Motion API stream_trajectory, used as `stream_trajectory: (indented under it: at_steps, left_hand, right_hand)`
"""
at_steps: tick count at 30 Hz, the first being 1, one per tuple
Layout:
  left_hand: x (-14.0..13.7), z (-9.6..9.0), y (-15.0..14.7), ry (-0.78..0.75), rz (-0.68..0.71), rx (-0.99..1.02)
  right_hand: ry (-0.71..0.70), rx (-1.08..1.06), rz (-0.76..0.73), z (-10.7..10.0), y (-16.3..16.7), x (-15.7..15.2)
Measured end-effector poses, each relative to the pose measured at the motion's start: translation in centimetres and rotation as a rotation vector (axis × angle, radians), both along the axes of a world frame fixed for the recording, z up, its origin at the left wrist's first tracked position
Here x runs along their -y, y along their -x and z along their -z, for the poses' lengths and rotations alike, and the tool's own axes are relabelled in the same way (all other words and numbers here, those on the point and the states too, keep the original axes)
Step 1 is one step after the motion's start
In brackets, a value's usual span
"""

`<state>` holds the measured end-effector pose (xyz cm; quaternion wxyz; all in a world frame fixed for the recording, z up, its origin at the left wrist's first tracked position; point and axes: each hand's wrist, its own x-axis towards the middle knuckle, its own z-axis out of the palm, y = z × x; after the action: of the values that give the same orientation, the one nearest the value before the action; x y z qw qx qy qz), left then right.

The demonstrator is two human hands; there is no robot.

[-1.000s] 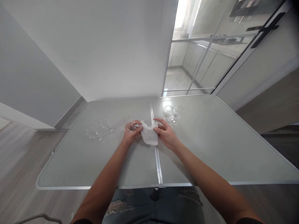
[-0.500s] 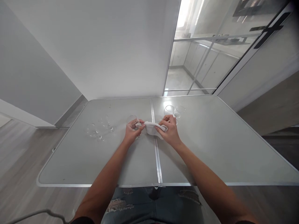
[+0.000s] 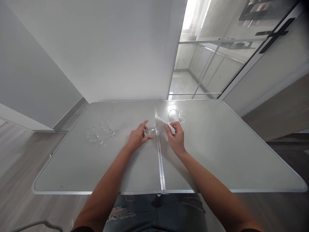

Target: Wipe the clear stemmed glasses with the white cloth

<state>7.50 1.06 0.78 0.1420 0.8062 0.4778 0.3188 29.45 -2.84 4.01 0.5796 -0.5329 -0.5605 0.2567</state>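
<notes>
A clear wine glass lies sideways near the table's centre seam, its bowl toward the right. My left hand has thumb and fingers curved around its left end. In my right hand is a folded white cloth, gripped between thumb and fingers, its far end up beside the glass bowl. Just beyond the right hand stand two glasses: a wider one and a smaller one. The right hand partly hides the wider one's lower part.
Several clear glasses lie on their sides at the left of the pale folding table, hard to see against it. A metal seam divides the tabletop. A white wall and a glass door stand behind it.
The glass at my left hand has gone from upright to sideways. My left hand has let go of the cloth, which the right hand alone now holds, with its end raised.
</notes>
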Motion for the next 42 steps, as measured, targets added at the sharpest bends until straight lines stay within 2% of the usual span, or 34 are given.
stream_trajectory:
  at_steps: [5, 9, 12, 15, 17, 19, 24, 26, 28, 31, 35, 38, 42]
  left_hand:
    - [-0.1, 0.8, 0.4, -0.247, -0.020, 0.046]
    - [-0.2, 0.9, 0.8, -0.407, 0.036, -0.035]
    - [-0.1, 0.7, 0.9, -0.485, 0.129, -0.132]
    - [0.0, 0.5, 0.9, -0.498, 0.149, -0.153]
    - [0.1, 0.5, 0.9, -0.487, 0.128, -0.135]
    - [0.0, 0.5, 0.8, -0.483, 0.088, -0.112]
    - [-0.2, 0.8, 0.5, -0.362, 0.060, -0.043]
    - [-0.2, 1.0, 0.3, -0.300, 0.074, -0.031]
    - [0.0, 1.3, 0.1, -0.246, 0.086, 0.006]
    - [0.4, 1.4, -0.3, -0.143, 0.121, 0.115]
    - [0.8, 1.2, -0.7, -0.040, 0.149, 0.200]
    - [0.7, 1.3, -0.6, -0.080, 0.144, 0.176]
    - [0.1, 1.7, 0.2, -0.269, 0.113, -0.016]
  right_hand:
    - [0.027, 0.047, -0.266, 0.8, 0.1, 0.1]
    - [0.072, 0.081, -0.491, 1.6, -0.3, -0.5]
    - [0.093, 0.144, -0.659, 1.9, -0.8, -0.9]
    - [0.199, 0.034, -0.759, 1.4, -1.2, -0.9]
    - [0.291, -0.103, -0.755, 0.9, -1.3, -0.7]
    - [0.359, -0.231, -0.680, 0.5, -1.3, -0.7]
    - [0.424, -0.478, -0.535, 0.9, -0.9, -1.1]
    - [0.379, -0.420, -0.507, 1.3, -1.0, -1.3]
    - [0.273, -0.250, -0.504, 1.5, -1.5, -1.4]
    - [0.114, 0.079, -0.616, 1.3, -2.7, -1.6]
    - [0.020, 0.413, -0.775, 0.7, -4.1, -2.0]
    - [0.032, 0.373, -0.789, 0.6, -4.0, -2.1]
    - [0.271, -0.013, -0.726, 0.7, -3.1, -1.9]
